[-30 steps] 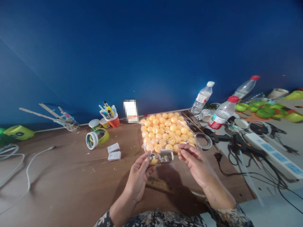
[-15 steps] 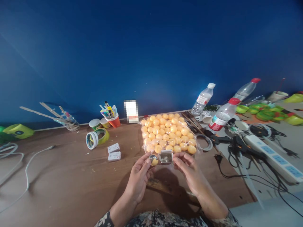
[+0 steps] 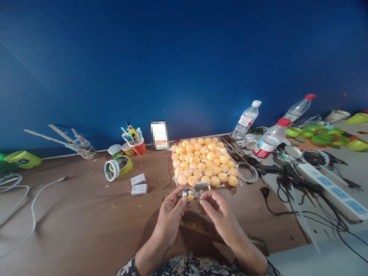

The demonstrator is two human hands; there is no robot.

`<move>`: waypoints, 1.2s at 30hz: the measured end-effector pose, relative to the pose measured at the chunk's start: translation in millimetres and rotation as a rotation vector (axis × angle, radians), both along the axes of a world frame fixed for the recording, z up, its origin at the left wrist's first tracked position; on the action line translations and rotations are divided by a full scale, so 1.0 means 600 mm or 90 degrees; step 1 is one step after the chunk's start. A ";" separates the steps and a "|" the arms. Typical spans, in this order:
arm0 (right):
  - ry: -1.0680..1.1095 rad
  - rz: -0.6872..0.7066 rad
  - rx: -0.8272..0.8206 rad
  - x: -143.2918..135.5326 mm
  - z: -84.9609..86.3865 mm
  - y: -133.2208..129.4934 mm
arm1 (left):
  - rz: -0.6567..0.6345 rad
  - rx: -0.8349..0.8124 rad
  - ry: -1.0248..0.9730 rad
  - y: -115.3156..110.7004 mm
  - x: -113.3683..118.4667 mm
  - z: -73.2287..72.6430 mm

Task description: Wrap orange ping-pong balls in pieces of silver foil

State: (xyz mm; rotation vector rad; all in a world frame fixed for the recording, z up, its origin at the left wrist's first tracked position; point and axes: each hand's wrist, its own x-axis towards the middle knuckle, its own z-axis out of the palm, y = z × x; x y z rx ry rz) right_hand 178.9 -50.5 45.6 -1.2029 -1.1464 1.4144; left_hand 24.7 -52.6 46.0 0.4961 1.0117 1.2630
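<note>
Between its fingertips my left hand holds a ball, yellow with silver, shiny pieces on top. My right hand is just right of the ball, its thumb and forefinger pinched together; what they hold, if anything, is too small to tell. Behind the right fingertips lies a small open box, partly hidden by the fingers. Beyond both hands is a clear plastic bag of orange-yellow balls. Two small white boxes lie on the brown table to the left.
Tape rolls and an orange cup of pens stand back left. To the right are bottles, a tape ring, black cables and a white power strip. A white cable runs along the far left.
My right hand has moved left from the small box's side to beside the ball. The ball has shifted slightly right in my left hand.
</note>
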 end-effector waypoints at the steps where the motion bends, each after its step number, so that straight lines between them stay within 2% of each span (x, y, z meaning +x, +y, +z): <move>1: 0.001 0.004 -0.002 -0.002 0.001 -0.001 | -0.004 0.004 0.005 0.000 0.001 0.000; 6: 0.013 -0.013 0.012 -0.014 0.005 -0.001 | -0.014 0.027 0.049 -0.002 0.004 0.000; 17: 0.237 -0.049 -0.101 -0.033 -0.011 -0.005 | -0.009 0.067 0.086 -0.001 0.011 -0.001; 36: 0.289 -0.050 -0.131 -0.035 -0.011 -0.004 | -0.020 0.113 0.158 -0.004 0.010 -0.002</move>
